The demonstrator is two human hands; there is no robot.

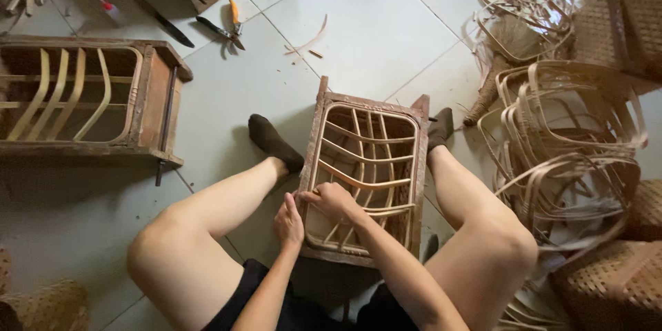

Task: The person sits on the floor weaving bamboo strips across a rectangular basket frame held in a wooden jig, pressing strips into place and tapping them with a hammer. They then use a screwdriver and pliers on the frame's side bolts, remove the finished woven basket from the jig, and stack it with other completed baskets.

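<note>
Hands (314,210) grip rattan frame (365,179) near edge, btwn legs.

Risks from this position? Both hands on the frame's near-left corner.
1. Both hands, left hand and right hand, crowd one corner of the wooden frame; a bent cane strip might spring loose and hit the fingers.
2. The loose cane pile beside the right leg could snag it.

Pale tiled floor (386,21) under rattan frames (365,172), cane hoops (565,145), seemingly pruning shears (224,27).
</note>
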